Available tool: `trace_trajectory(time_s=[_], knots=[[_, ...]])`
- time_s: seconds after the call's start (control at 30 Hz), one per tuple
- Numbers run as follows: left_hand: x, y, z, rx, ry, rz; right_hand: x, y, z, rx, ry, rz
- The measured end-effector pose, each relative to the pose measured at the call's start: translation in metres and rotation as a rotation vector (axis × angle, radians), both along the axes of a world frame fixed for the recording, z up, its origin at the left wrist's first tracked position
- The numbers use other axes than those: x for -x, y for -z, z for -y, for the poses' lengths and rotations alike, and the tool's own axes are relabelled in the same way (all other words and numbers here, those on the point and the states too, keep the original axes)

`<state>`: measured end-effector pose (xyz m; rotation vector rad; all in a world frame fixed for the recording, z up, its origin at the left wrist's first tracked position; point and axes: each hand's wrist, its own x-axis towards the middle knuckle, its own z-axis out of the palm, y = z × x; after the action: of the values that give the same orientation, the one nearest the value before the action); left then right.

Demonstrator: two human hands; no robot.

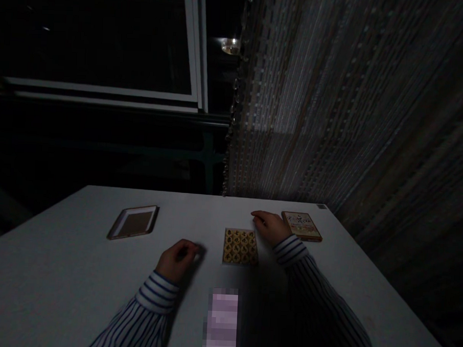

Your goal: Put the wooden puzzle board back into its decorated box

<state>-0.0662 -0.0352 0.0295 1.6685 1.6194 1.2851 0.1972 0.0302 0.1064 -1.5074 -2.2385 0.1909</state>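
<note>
The tile grid (240, 246) of dark-marked squares lies on the white table (58, 268). Left of it, the left hand (177, 260) rests loosely clenched. At its far right corner sits the right hand (269, 226), fingers curled, grip unclear. Right of the grid lies a printed box (302, 225), its lettering unreadable; well left, a shallow frame (133, 222).

Dim, grainy view; corners bend and darken.
</note>
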Motion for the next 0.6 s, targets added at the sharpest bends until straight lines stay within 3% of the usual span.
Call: trace_trajectory(time_s=[0.3, 0.6], knots=[[0.033, -0.01, 0.016, 0.044, -0.031, 0.028, 0.034, -0.012, -0.006, 0.027, -0.092, -0.059], [0.092, 0.007, 0.024, 0.004, -0.24, 0.094, 0.098, -0.008, -0.013, 0.124, -0.273, 0.013]])
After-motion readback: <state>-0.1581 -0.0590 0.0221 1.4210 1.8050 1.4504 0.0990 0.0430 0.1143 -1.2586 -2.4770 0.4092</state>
